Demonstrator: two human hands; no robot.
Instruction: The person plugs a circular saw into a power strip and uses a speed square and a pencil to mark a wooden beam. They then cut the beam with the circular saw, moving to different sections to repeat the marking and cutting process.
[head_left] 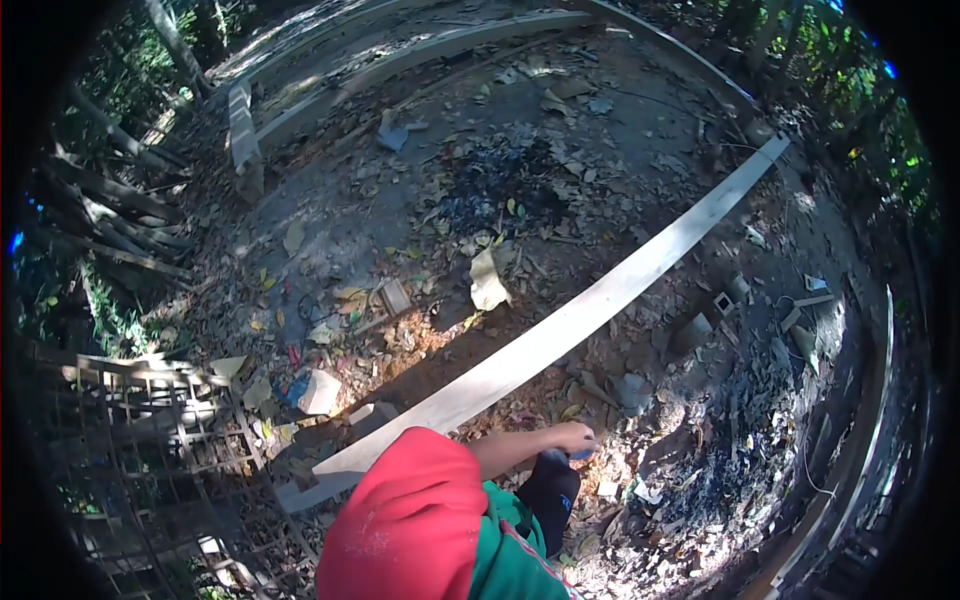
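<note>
Hand [572, 437] low beside long pale plank [590, 305], grip clamped on small blue object [583, 455], littered dirt all around

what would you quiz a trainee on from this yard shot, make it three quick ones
1. True or false: the long pale plank stands upright against a fence.
2. Where is the hand of the crouching person in red and green? A) down at the littered ground, apart from the plank; B) flat on top of the plank; C) raised overhead.
3. What structure fills the lower left corner of the view?

Key:
1. False: it lies on the ground, running diagonally from lower left to upper right.
2. A.
3. A wooden lattice of crossed slats.
</note>
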